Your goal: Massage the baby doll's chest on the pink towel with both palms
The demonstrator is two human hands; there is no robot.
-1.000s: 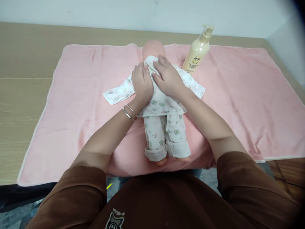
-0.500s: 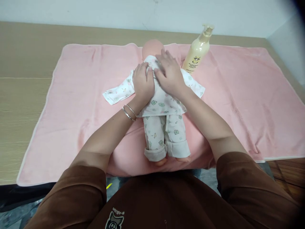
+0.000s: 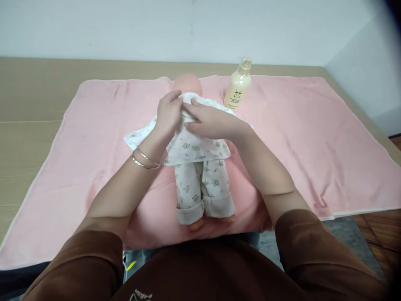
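Note:
A baby doll lies on a pink blanket, its bald head toward the wall. It wears a white printed top and matching trousers with rolled cuffs. My left hand is at the doll's left-side shoulder in the picture, tilted on edge, fingers bent slightly toward the collar. Over the chest, my right hand stretches its fingers leftward, their tips close to my left hand. Neither hand shows anything held in it. Whether the fingertips touch the cloth is hard to tell.
A pale yellow pump bottle stands on the blanket behind the doll, to the right. The wooden table shows at the left and along the back, against a white wall. The blanket's front edge hangs near my body.
The view has shifted, so everything sits lower and further left. My right hand has turned sideways, fingers now pointing left across the chest. My left hand has tilted onto its edge.

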